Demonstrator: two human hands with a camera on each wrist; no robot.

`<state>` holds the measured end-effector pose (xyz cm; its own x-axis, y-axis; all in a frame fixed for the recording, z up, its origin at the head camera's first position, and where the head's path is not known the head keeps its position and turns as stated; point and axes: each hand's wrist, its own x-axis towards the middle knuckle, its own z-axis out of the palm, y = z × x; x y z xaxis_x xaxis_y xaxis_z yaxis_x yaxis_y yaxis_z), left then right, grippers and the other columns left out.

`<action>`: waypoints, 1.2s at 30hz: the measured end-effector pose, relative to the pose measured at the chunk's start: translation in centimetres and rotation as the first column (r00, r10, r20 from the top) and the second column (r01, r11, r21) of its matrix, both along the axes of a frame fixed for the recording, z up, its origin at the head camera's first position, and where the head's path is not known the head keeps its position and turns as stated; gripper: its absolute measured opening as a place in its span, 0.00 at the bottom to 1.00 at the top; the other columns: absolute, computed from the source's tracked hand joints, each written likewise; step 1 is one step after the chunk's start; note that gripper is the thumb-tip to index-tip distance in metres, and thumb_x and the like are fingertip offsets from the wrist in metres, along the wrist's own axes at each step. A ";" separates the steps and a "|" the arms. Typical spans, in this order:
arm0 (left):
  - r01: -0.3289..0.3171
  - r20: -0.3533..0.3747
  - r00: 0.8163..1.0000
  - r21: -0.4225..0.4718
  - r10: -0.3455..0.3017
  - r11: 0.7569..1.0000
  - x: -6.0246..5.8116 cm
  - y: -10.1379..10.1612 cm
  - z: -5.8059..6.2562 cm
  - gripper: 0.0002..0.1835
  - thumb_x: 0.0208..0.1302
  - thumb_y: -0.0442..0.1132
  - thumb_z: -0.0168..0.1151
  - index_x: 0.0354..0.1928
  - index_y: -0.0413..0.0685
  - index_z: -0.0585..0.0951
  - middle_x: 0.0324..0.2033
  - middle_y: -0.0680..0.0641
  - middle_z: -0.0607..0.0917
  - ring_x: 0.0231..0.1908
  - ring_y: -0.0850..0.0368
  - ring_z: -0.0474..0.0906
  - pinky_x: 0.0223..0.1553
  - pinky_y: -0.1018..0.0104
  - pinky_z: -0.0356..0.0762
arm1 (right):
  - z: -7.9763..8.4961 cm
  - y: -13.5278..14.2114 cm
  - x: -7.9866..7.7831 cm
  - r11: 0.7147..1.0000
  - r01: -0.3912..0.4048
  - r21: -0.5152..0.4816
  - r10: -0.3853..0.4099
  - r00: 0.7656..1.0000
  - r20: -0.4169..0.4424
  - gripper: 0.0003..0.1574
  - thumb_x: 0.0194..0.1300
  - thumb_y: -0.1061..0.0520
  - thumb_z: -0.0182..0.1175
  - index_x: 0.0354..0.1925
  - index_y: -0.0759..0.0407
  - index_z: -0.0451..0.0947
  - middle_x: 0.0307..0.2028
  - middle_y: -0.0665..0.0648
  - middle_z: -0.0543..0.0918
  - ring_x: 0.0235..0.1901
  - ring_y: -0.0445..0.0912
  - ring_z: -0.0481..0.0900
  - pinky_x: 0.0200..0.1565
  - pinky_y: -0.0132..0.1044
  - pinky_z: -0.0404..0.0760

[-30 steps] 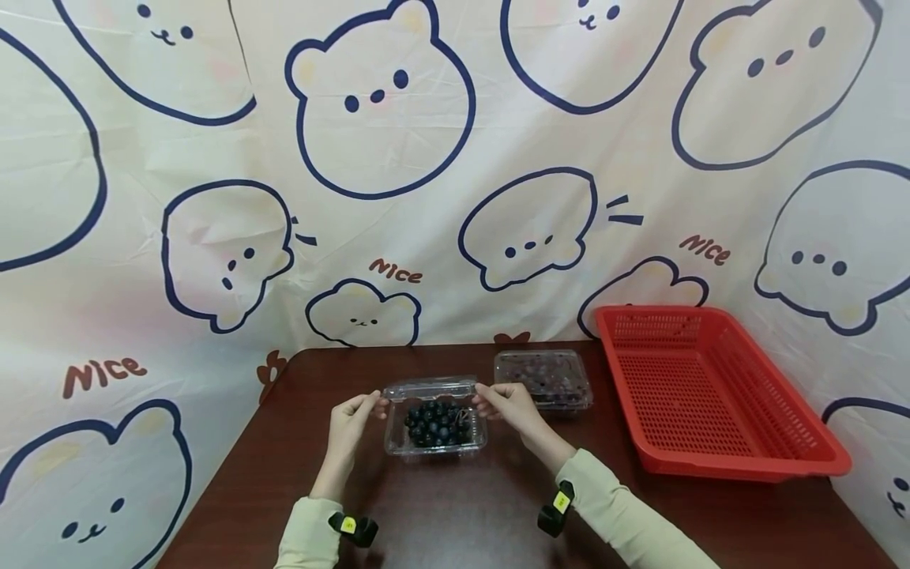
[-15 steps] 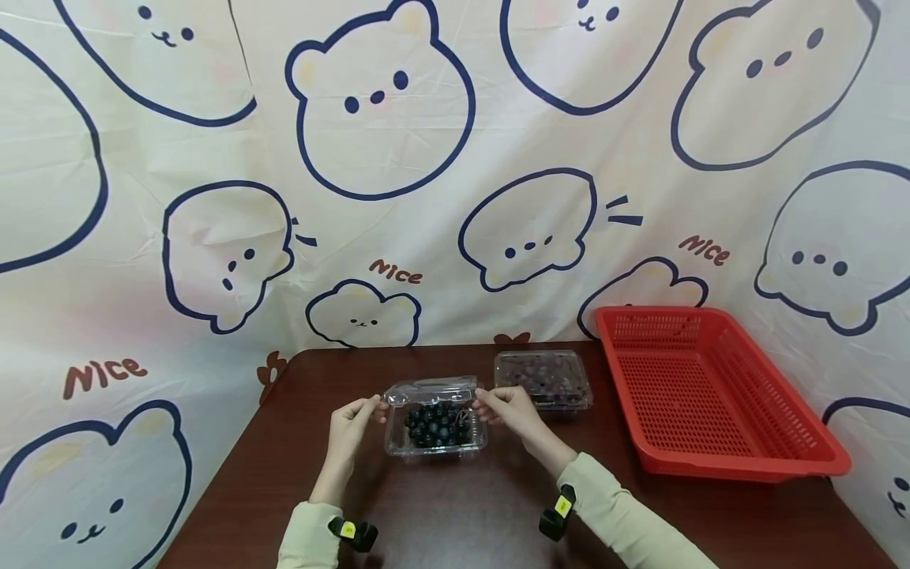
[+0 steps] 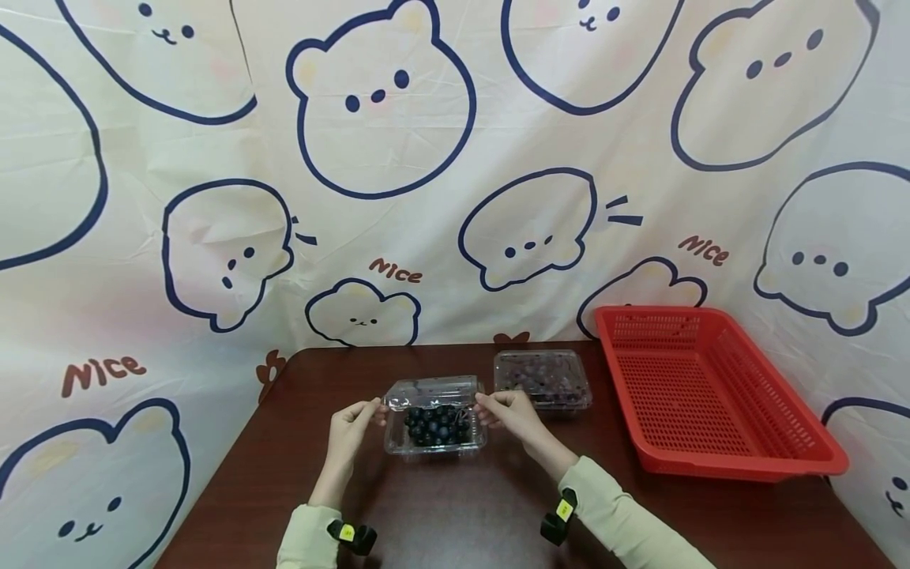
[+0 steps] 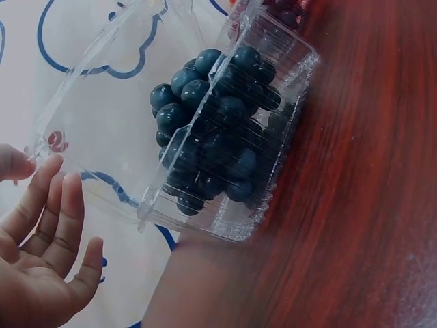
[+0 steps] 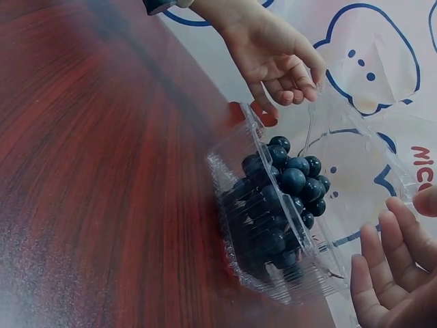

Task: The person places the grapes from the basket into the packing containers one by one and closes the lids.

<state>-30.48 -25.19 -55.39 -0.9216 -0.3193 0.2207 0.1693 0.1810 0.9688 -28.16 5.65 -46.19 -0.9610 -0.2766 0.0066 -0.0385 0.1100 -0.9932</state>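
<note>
A clear plastic clamshell box [image 3: 435,452] stands on the table with a bunch of dark grapes [image 3: 438,427] inside. Its hinged lid [image 3: 432,390] is tilted up over the back of the box. My left hand [image 3: 350,425] pinches one front corner of the lid between thumb and fingertips, and my right hand [image 3: 513,409] pinches the other. In the left wrist view, the left hand's [image 4: 44,253] remaining fingers are loosely bent beside the lid. The grapes [image 5: 290,184] rise above the box's rim in the right wrist view.
A second clear box [image 3: 542,379], closed over dark reddish fruit, is just behind my right hand. To the right is a red slotted plastic basket [image 3: 739,466]. The brown table [image 3: 455,521] meets a cartoon-printed cloth [image 3: 384,237] at the back.
The lid's front edge has swung down and toward me over the grapes, and more of its top shows. Both hands have followed it slightly, still pinching its corners.
</note>
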 end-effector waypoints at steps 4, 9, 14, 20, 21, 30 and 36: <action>0.000 -0.001 1.000 -0.010 0.000 1.000 0.3 0.0 0.0 0.20 0.51 0.57 0.58 0.26 0.46 0.83 0.23 0.46 0.83 0.25 0.53 0.79 0.42 0.63 0.71 | -0.2 -0.1 0.0 1.000 -0.001 -0.012 0.001 1.000 -0.002 0.27 0.56 0.43 0.57 0.32 0.68 0.80 0.26 0.57 0.83 0.26 0.46 0.80 0.40 0.53 0.75; 0.004 0.004 1.000 -0.010 -0.004 1.000 0.5 0.0 -0.1 0.21 0.51 0.58 0.58 0.26 0.47 0.83 0.23 0.47 0.83 0.25 0.52 0.79 0.40 0.66 0.72 | -0.2 -0.1 0.0 1.000 0.004 -0.014 -0.004 1.000 0.003 0.26 0.55 0.43 0.57 0.32 0.67 0.80 0.25 0.56 0.82 0.26 0.46 0.80 0.41 0.53 0.74; 0.010 0.010 1.000 -0.006 -0.010 1.000 0.7 0.0 -0.1 0.20 0.51 0.57 0.58 0.26 0.46 0.83 0.23 0.46 0.83 0.25 0.52 0.79 0.38 0.66 0.73 | -0.3 0.0 0.1 1.000 -0.001 -0.002 0.001 1.000 0.010 0.27 0.55 0.42 0.57 0.33 0.67 0.80 0.26 0.57 0.83 0.26 0.45 0.80 0.40 0.53 0.75; 0.018 0.005 1.000 -0.004 -0.018 1.000 0.8 0.1 0.0 0.21 0.51 0.58 0.58 0.26 0.46 0.83 0.24 0.46 0.83 0.25 0.52 0.79 0.39 0.66 0.74 | -0.2 0.0 0.2 1.000 -0.006 0.005 0.006 1.000 0.007 0.27 0.55 0.42 0.57 0.33 0.67 0.80 0.27 0.59 0.82 0.26 0.46 0.80 0.39 0.50 0.77; 0.019 0.005 1.000 -0.005 -0.019 1.000 0.8 0.1 0.0 0.22 0.50 0.59 0.58 0.26 0.46 0.83 0.23 0.46 0.83 0.25 0.52 0.79 0.39 0.66 0.73 | -0.2 0.1 0.2 1.000 -0.007 0.003 0.006 1.000 0.006 0.27 0.55 0.42 0.57 0.33 0.67 0.80 0.27 0.60 0.82 0.26 0.46 0.80 0.39 0.49 0.77; 0.018 0.022 1.000 -0.014 -0.017 1.000 1.3 0.2 0.0 0.20 0.51 0.57 0.58 0.25 0.46 0.82 0.22 0.46 0.82 0.26 0.53 0.79 0.41 0.65 0.71 | -1.5 0.1 0.0 0.998 0.015 0.060 -0.011 0.998 -0.068 0.26 0.56 0.42 0.56 0.32 0.65 0.81 0.26 0.57 0.82 0.25 0.44 0.79 0.36 0.52 0.77; 0.023 0.021 1.000 -0.023 -0.023 0.999 1.4 0.2 -0.1 0.18 0.53 0.54 0.58 0.26 0.46 0.83 0.22 0.46 0.82 0.27 0.53 0.79 0.43 0.61 0.70 | -1.6 0.3 0.1 0.999 0.005 0.040 -0.003 0.999 -0.047 0.27 0.54 0.41 0.57 0.31 0.65 0.81 0.29 0.61 0.82 0.26 0.45 0.80 0.38 0.51 0.76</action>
